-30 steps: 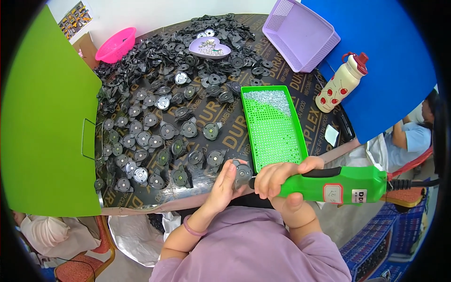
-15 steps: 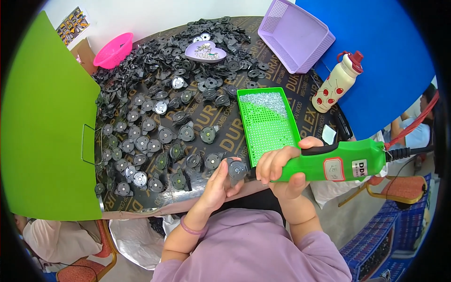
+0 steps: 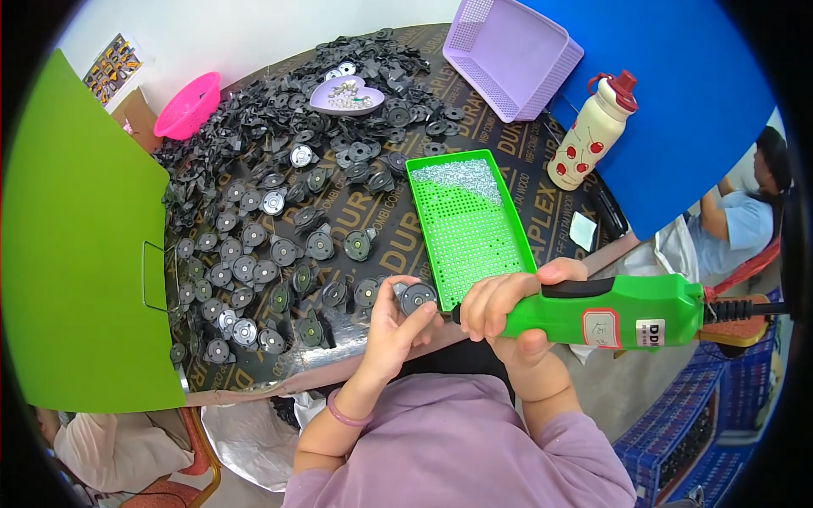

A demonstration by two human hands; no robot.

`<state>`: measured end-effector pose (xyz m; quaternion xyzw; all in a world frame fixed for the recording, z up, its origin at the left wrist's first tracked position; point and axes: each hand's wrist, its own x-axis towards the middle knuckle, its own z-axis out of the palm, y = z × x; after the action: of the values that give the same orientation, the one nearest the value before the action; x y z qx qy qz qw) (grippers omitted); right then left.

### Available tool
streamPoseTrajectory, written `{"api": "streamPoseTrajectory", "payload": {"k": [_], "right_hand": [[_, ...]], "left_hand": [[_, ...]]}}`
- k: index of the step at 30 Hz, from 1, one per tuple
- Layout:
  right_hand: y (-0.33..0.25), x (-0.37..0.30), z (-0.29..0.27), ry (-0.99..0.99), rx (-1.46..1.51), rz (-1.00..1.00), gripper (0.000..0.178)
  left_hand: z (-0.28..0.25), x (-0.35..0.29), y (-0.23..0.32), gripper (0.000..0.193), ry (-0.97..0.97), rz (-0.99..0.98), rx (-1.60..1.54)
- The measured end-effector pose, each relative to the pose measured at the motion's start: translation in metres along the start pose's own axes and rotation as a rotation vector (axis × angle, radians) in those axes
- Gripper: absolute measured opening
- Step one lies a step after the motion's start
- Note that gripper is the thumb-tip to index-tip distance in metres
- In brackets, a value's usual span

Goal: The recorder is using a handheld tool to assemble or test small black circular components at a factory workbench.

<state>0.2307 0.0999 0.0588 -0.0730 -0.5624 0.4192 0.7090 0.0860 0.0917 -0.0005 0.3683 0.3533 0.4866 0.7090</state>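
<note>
Between the thumb and fingers of my left hand [image 3: 396, 334] is a round dark grey plastic part [image 3: 416, 298], its flat face with a small centre turned upward. My right hand [image 3: 518, 311] wraps round the front of a green electric screwdriver [image 3: 605, 313], which lies nearly level with its cable trailing to the right. The screwdriver's dark tip [image 3: 457, 314] points left and stands just short of the part. Beyond my hands a green perforated tray [image 3: 466, 245] holds many small silvery screws [image 3: 466, 178], heaped at its far end and seated in rows of holes.
Similar round parts [image 3: 244, 269] cover the table's left side, with a dark heap [image 3: 254, 118] behind. Farther back are a heart-shaped dish [image 3: 347, 103], a pink basket [image 3: 188, 106] and a lilac basket [image 3: 517, 59]. A cream bottle [image 3: 593, 131] stands right. Green [image 3: 85, 254] and blue [image 3: 669, 110] panels flank the table.
The part in my left hand has turned from edge-on to face-up, away from the screwdriver tip. The screwdriver sits slightly lower and flatter. The whole view has shifted a little.
</note>
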Motion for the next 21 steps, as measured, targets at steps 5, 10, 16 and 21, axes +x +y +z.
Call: {"api": "streamPoseTrajectory", "payload": {"k": [5,10,16,21], "right_hand": [[-0.008,0.006,-0.012,0.071,-0.074,-0.067,0.052],[-0.012,0.008,-0.034,0.179,-0.157,-0.106,0.052],[0.000,-0.004,-0.040,0.120,-0.216,-0.008,0.050],[0.014,-0.014,-0.040,0.064,-0.248,0.079,0.048]], "left_hand": [[0.015,0.020,0.002,0.034,0.017,0.121,0.075],[0.028,0.035,0.001,0.039,0.119,0.417,0.846],[0.028,0.030,0.006,0.036,0.143,0.394,0.627],[0.009,0.009,0.007,0.035,0.009,0.200,0.128]]}}
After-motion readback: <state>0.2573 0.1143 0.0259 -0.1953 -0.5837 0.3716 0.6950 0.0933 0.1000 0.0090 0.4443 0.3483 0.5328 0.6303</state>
